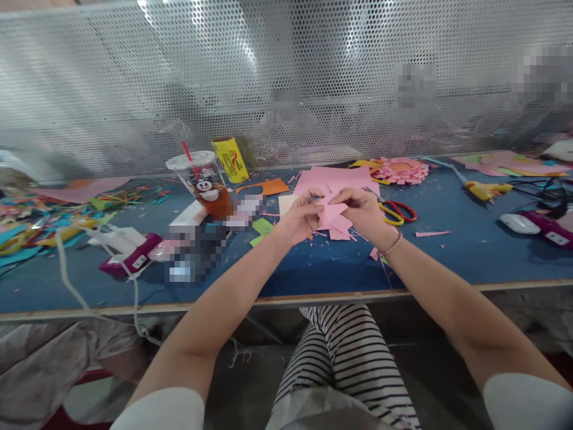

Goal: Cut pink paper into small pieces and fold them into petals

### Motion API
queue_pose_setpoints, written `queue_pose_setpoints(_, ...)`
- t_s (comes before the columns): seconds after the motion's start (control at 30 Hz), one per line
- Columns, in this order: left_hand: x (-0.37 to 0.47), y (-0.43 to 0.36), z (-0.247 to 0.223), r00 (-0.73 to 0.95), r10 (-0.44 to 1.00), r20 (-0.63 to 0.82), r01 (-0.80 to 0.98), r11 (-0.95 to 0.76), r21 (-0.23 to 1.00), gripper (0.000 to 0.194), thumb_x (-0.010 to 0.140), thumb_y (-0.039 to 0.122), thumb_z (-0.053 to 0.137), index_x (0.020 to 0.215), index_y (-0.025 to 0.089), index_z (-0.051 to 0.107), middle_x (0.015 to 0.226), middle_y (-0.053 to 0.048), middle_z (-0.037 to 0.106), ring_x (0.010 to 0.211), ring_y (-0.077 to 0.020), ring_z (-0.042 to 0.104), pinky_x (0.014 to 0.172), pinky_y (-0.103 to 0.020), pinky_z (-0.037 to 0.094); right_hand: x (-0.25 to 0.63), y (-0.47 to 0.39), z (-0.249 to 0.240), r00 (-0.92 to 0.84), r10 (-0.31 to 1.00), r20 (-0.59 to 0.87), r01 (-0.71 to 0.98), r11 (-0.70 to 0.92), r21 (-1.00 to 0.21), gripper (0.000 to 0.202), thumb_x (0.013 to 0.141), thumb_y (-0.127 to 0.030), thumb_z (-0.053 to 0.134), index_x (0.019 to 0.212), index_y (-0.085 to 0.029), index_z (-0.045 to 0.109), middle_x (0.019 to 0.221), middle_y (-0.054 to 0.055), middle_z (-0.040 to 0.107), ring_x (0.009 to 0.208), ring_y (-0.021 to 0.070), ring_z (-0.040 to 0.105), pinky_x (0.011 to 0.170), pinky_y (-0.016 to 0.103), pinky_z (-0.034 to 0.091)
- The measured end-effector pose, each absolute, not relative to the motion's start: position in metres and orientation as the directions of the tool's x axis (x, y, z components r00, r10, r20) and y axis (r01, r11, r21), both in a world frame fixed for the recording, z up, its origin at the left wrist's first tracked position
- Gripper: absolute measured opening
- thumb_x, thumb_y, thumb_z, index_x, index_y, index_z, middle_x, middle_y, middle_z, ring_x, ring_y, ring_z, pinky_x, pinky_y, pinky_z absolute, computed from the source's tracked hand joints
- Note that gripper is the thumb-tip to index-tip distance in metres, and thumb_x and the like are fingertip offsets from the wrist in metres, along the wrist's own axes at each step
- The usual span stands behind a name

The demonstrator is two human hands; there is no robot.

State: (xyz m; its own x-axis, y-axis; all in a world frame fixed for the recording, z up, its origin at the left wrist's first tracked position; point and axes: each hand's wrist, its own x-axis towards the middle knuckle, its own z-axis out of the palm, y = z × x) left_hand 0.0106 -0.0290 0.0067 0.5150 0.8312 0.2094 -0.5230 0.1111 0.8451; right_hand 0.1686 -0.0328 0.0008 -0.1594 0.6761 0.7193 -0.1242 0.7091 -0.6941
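Both hands meet over the blue table, holding a small pink piece of paper (332,211) between them. My left hand (305,215) pinches its left side with thumb and fingers. At its upper right, my right hand (362,210) grips it with bent fingers; a bracelet circles that wrist. Behind the hands lies a larger pink sheet (340,177). More pink paper pieces (339,230) rest just below the held one. Scissors with red and yellow handles (400,212) lie right beside my right hand, their blades partly hidden by it.
To the left stand a plastic cup of brown drink (219,203) and a yellow tube (231,160). A purple power strip (132,257) with white cables lies near the front edge. At right are a pink paper rosette (403,170) and a yellow glue gun (486,190). A perforated metal screen (250,77) rises behind.
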Motion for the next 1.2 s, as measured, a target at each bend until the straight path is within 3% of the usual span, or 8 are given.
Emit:
queue_pose_setpoints(0.33,0.012,-0.028,0.005,0.509,0.834,0.211,-0.512,0.097,0.853,0.032,0.061,0.011,0.067,0.086,0.020,0.048,0.065,0.005,0.056,0.057,-0.0064,0.056,0.055,-0.019,0.047,0.169,-0.026,-0.005,-0.115,0.712,0.693,-0.096,0.686,-0.721,0.020,0.062,-0.012,0.068,0.078,-0.023,0.064,0.069,-0.004,0.061,0.061,0.0080,0.054,0.056,0.022,0.043)
queue_pose_setpoints(0.67,0.013,-0.029,0.005,0.509,0.838,0.194,-0.491,0.098,0.865,0.033,0.060,0.010,0.066,0.085,0.020,0.047,0.072,0.004,0.058,0.060,-0.0071,0.057,0.056,-0.020,0.045,0.168,-0.035,0.002,-0.162,0.684,0.711,-0.111,0.704,-0.702,0.007,0.064,-0.017,0.067,0.068,-0.022,0.064,0.069,-0.002,0.062,0.066,0.0100,0.057,0.063,0.026,0.046)
queue_pose_setpoints(1.07,0.011,-0.027,0.006,0.479,0.860,0.176,-0.495,0.099,0.864,0.035,0.058,0.009,0.067,0.085,0.020,0.048,0.064,0.006,0.055,0.053,-0.0052,0.053,0.054,-0.019,0.044,0.169,-0.027,-0.005,-0.170,0.700,0.694,-0.150,0.678,-0.720,0.009,0.063,-0.020,0.070,0.072,-0.023,0.069,0.068,-0.002,0.062,0.064,0.0096,0.055,0.061,0.026,0.046)
queue_pose_setpoints(1.2,0.012,-0.027,0.005,0.492,0.850,0.190,-0.502,0.099,0.859,0.035,0.058,0.009,0.068,0.085,0.019,0.048,0.066,0.006,0.056,0.055,-0.0057,0.054,0.054,-0.019,0.045,0.168,-0.023,-0.009,-0.126,0.739,0.662,-0.214,0.632,-0.745,0.020,0.061,-0.017,0.070,0.079,-0.024,0.067,0.068,-0.004,0.060,0.060,0.0073,0.052,0.055,0.021,0.043)
